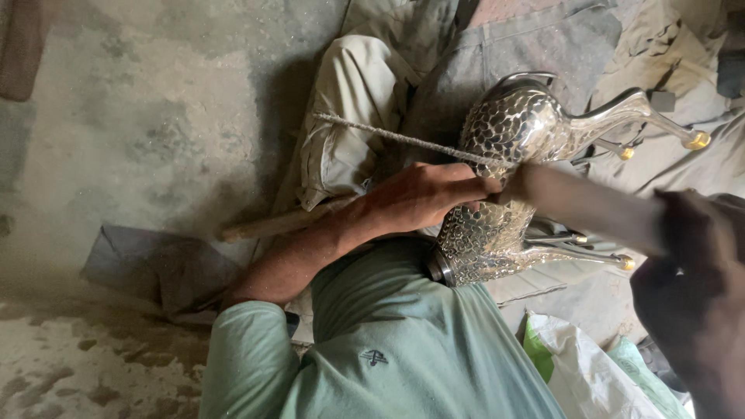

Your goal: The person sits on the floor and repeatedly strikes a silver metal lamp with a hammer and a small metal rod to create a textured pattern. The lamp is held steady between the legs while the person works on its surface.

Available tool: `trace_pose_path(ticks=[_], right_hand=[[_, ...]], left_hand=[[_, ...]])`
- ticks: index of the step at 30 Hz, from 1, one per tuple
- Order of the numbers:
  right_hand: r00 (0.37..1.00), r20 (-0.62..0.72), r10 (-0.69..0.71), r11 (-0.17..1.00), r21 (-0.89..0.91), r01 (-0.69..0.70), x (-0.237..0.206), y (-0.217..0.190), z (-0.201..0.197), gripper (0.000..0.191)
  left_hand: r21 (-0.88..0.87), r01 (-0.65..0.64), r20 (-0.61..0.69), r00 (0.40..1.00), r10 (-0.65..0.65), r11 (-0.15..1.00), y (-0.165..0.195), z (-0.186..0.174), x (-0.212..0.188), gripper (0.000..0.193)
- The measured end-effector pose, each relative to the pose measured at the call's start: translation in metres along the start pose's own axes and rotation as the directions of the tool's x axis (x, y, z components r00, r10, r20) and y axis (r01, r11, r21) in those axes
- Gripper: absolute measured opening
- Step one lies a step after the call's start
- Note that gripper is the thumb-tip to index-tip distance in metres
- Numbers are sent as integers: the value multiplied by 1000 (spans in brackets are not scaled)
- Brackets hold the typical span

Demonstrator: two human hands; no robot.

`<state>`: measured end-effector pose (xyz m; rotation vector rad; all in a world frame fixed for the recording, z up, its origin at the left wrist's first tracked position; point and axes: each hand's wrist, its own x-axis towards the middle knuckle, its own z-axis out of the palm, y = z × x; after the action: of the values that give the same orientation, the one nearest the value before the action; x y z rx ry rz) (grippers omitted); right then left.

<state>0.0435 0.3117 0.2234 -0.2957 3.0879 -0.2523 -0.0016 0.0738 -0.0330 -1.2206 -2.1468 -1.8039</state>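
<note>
Polished silver metal with a hammered, scale-like texture covers the animal-shaped figure (508, 155), which is laid across the person's lap, on grey cloth trousers. Slim smooth legs of the figure are stretched to the right, and small brass-coloured tips are seen at their ends. The left hand (423, 194) is pressed on the body of the figure, fingers curled around it, so the figure is gripped firmly. A thin rough rod (396, 138) is seen above this hand, touching the figure. The right hand (691, 264) is blurred and dark; it is closed around a long dull tool (590, 209), whose end meets the figure. A white and green plastic bag (590, 365) is lying at lower right; its contents cannot be told.
</note>
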Motion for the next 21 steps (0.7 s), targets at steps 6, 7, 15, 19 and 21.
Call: trace_pose_path(ticks=[6,7,15,19,21], right_hand=[[998,-13,-60,996,-69,59,-6,6,1,35],[997,-17,-75,990,-121,73,-7,7,1,40],[1000,16,13,985,-175,-10,-21,11,1,50],[995,25,94,985,-144,-89,-30,14,2,44],[991,53,120,982,-154,-111,-30,18,4,48]], left_hand=[[7,-10,-1,1000,10,1000,3,-5,3,87],[-28,-27,-21,999,26,999,2,-6,2,89],[-15,-20,-8,1000,20,1000,-1,-1,1,89],[-10,-13,-1,1000,13,1000,-2,0,0,92],[-2,-4,14,1000,4,1000,-1,0,-1,95]])
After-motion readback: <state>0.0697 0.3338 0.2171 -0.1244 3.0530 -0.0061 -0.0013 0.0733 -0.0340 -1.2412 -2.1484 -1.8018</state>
